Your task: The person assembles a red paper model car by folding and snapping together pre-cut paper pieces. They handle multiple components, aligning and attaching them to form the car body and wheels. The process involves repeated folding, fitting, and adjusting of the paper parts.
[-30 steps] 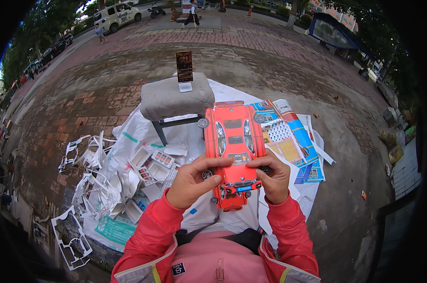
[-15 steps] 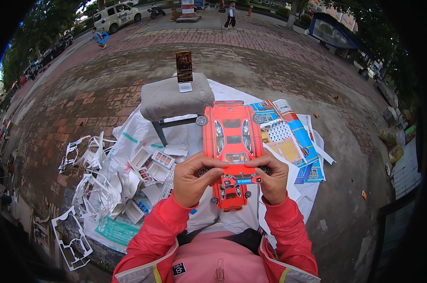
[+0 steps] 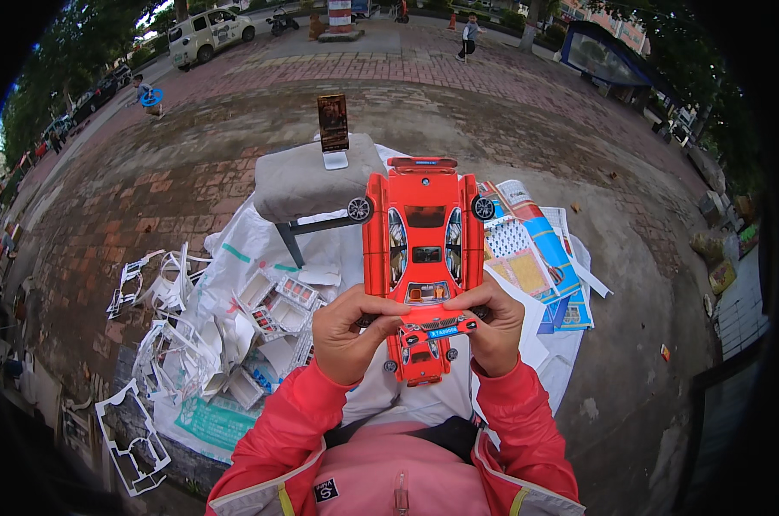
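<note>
A large red paper car cut-out (image 3: 425, 268) is held up before me, its side panels and wheels spread out from the body. My left hand (image 3: 348, 331) pinches its near left part, thumb and index finger closed on the paper below the windscreen. My right hand (image 3: 493, 320) grips the same part from the other side. Both thumbs sit close to the grille and the blue number plate. A smaller red paper car (image 3: 420, 361) rests below it over my lap, partly hidden by the large one.
White cut-out scraps (image 3: 205, 344) and printed paper pieces (image 3: 288, 301) pile up on a white sheet (image 3: 235, 225) at left. Printed paper sheets (image 3: 536, 258) lie at right. A grey padded stool (image 3: 308, 185) bears a phone (image 3: 333, 120) on a stand. Two people and a van (image 3: 209, 36) are farther off.
The large car's far end has tilted up and its side panels and wheels stand wider apart. Both hands keep their hold. The two distant people have moved.
</note>
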A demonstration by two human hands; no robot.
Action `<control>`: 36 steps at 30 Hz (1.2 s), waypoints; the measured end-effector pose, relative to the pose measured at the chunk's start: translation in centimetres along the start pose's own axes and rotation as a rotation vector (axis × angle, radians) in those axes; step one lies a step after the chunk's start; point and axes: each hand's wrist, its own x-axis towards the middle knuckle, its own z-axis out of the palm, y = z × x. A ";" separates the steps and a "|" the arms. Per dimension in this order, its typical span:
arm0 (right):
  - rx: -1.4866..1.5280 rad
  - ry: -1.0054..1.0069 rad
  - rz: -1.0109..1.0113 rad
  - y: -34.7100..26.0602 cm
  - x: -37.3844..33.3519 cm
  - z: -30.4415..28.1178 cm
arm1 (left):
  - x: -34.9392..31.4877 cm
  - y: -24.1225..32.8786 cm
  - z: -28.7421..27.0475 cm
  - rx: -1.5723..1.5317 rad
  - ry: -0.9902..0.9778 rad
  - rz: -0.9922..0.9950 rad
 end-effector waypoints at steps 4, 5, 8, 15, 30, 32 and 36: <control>0.026 0.013 0.028 0.3 0.2 0.3 | -0.2 0.0 0.8 -0.061 0.110 -0.012; 0.029 0.015 0.015 0.3 0.1 0.4 | -0.2 0.0 0.8 -0.066 0.104 -0.013; 0.023 0.012 0.023 0.3 -0.1 0.4 | -0.1 0.2 0.7 -0.031 0.082 -0.008; 0.023 0.073 0.095 0.5 0.1 1.5 | -0.1 0.3 1.9 -0.149 0.163 -0.098; -0.018 0.171 0.073 0.7 0.4 2.1 | -0.1 0.0 3.1 -0.212 0.224 -0.190; -0.026 0.176 0.082 0.8 0.4 2.1 | 0.0 0.1 3.2 -0.205 0.218 -0.198; -0.007 0.211 0.072 1.2 0.4 2.3 | 0.1 0.3 3.4 -0.205 0.216 -0.205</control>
